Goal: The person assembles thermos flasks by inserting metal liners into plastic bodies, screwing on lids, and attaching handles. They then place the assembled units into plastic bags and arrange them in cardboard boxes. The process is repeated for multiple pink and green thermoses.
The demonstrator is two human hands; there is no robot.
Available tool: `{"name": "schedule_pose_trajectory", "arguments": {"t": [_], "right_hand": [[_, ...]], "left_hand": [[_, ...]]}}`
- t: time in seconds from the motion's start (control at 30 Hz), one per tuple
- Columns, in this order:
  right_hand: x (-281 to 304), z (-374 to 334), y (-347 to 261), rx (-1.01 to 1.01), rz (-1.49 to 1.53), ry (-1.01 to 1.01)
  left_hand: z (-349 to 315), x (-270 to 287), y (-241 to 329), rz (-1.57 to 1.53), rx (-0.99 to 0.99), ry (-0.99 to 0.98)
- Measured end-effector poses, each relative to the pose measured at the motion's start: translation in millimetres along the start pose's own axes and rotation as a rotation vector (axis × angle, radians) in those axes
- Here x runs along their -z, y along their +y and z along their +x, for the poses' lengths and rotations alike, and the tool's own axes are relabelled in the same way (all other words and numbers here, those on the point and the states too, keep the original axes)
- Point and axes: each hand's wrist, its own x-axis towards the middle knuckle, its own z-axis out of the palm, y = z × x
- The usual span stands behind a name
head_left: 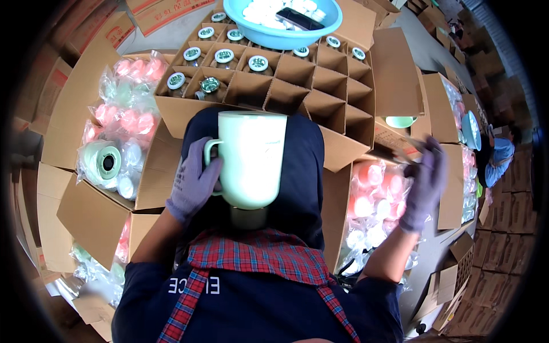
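Gloved left hand (195, 180) holds a smooth, pale mint-green, loop-handled jug (251, 160)

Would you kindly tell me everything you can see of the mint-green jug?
The jug is pale mint green, smooth and plastic-looking, with bright glare on its side. Its body narrows to a rounded lower end, and small dark marking shows near the upper right. The looped handle is on the left, held by the gloved left hand. It appears roughly upright, above the lap; whether it rests there is unclear.
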Motion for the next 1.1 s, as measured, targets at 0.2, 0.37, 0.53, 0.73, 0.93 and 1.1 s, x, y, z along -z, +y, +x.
{"name": "schedule_pose_trajectory", "arguments": {"t": [0.2, 0.37, 0.53, 0.73, 0.93, 1.1], "right_hand": [[-81.0, 25.7, 215.7, -0.110, -0.959, -0.429], [-89.7, 1.2, 148.6, 0.127, -0.723, -0.291], [-29.7, -71.9, 124.5, -0.306, 0.117, -0.492], [-84.7, -89.6, -20.3, 0.192, 0.405, -0.517], [-165.2, -56.6, 23.3, 0.217, 0.318, -0.774], [-183.5, -30.6, 22.6, 0.165, 0.143, -0.879]], "left_hand": [[-11.5, 29.4, -10.0, 0.309, -0.732, -0.381], [5.5, 38.4, -1.2, 0.905, -1.258, 0.024], [29.0, -5.5, 29.1, 0.141, -1.371, 0.090], [-18.4, -26.9, -5.8, 0.070, -0.985, -0.002], [-38.6, -3.6, -37.5, 0.170, -0.763, -0.091], [-1.7, 34.8, -36.9, 0.017, -0.667, -0.417]]}}
